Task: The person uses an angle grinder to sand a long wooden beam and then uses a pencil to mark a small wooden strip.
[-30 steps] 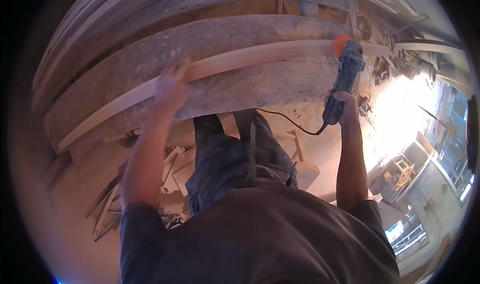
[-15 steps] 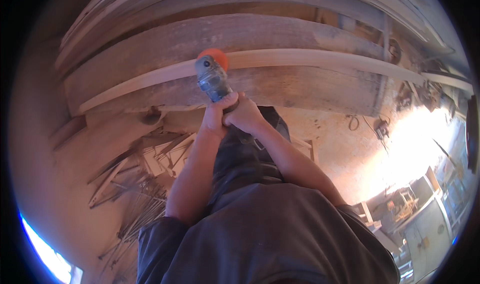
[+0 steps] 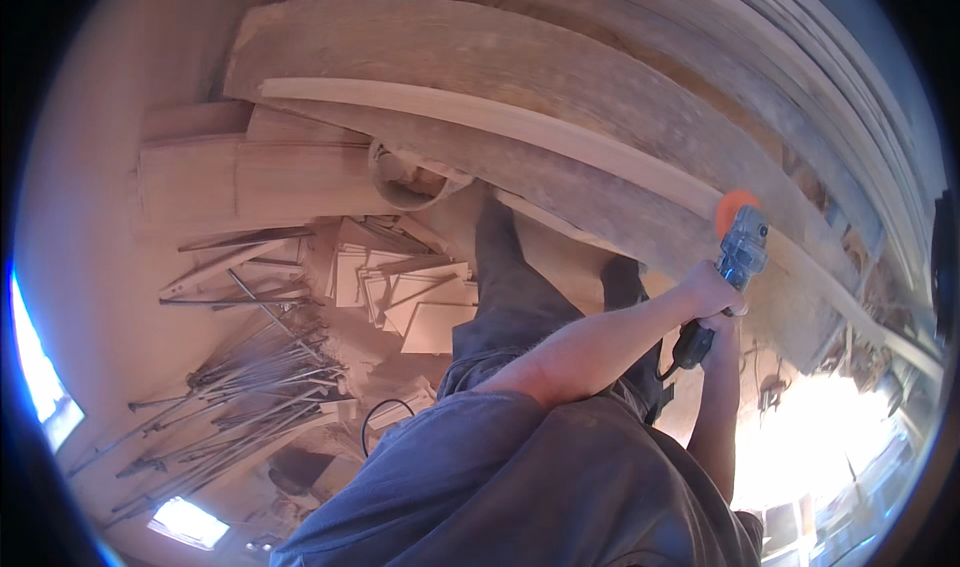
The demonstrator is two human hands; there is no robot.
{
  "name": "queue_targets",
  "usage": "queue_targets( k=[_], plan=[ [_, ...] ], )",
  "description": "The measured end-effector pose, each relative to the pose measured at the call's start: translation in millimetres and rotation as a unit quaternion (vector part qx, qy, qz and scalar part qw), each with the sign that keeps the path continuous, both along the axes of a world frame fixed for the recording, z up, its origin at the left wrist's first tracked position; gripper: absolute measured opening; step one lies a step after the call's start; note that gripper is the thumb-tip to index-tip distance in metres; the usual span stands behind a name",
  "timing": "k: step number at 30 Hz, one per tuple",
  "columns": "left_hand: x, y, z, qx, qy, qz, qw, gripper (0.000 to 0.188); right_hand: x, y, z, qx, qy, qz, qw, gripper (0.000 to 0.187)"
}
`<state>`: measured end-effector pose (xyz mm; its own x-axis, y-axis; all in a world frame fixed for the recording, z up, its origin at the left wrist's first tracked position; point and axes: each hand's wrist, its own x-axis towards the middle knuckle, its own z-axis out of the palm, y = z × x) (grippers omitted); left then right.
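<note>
Both my hands grip an angle grinder (image 3: 743, 250) with a grey metal head, a black rear body and an orange disc (image 3: 735, 210). My left hand (image 3: 712, 289) is wrapped round the grinder behind its head. My right hand (image 3: 724, 323) closes round the body just behind it, where the fingers partly overlap from view. The disc is at the right part of a long pale wooden strip (image 3: 480, 113), and seems to touch it. That strip lies along a wide, worn plank bench (image 3: 420, 42).
A round bucket-like container (image 3: 405, 179) stands by the bench's near edge. Thin boards (image 3: 430, 302) and a heap of metal rods (image 3: 255, 367) lie on the floor to the left. A black cord (image 3: 385, 407) runs beside me. Bright light falls at the lower right.
The grinder and both hands have moved to the right along the strip. My view has turned and shifted, showing more of the floor at the left.
</note>
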<state>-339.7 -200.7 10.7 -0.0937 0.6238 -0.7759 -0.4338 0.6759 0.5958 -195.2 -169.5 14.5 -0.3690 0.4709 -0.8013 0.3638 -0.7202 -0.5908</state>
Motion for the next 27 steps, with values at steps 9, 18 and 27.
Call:
queue_targets(
  k=[9,18,27],
  plan=[
    [-240,-206,7,-0.009,-0.030,0.205,0.978,0.045,-258,-161,-8,-0.006,0.050,0.164,0.985,0.046],
    [-467,-401,-25,-0.038,-0.059,0.453,0.889,0.018,-551,-320,-6,-0.014,0.092,0.397,0.913,0.030],
    [-637,-516,-15,0.091,-0.068,0.573,0.812,0.016,-745,-428,-13,-0.046,0.160,0.453,0.876,0.030]
  ],
)
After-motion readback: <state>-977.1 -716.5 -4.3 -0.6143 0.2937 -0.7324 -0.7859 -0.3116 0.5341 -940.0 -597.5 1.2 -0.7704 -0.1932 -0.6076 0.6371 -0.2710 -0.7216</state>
